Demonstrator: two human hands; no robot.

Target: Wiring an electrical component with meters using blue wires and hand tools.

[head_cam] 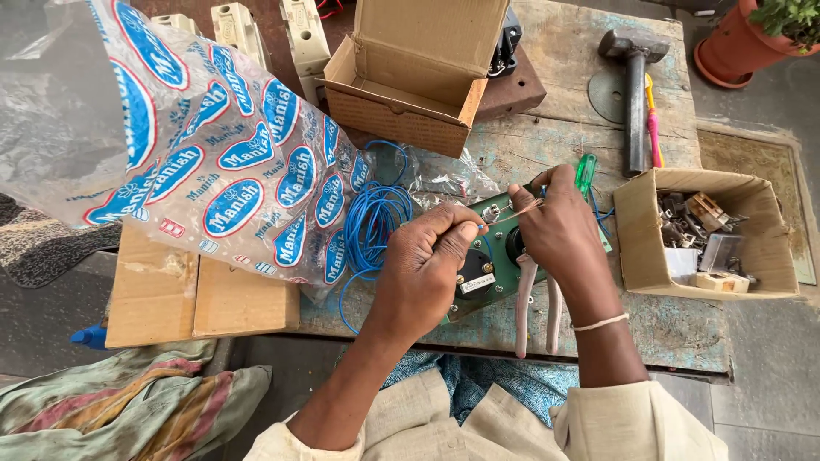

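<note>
My left hand (427, 265) pinches one end of a thin bare copper wire (511, 216) over a green panel board (500, 265) lying on the wooden bench. My right hand (559, 235) grips the wire's other end, stretched taut between the two hands, above a small toggle switch (494, 211) on the board. A black round knob part (474, 277) sits on the board under my left hand. Pale-handled pliers (538, 312) lie under my right wrist. A green-handled screwdriver (586, 173) lies just past my right hand.
A coil of blue wire (371, 226) and a printed plastic bag (222, 154) lie left. An open cardboard box (414, 72) stands behind; a hammer (634, 94) at the back right; a carton of small parts (705, 235) at the right; a flower pot (752, 43) in the corner.
</note>
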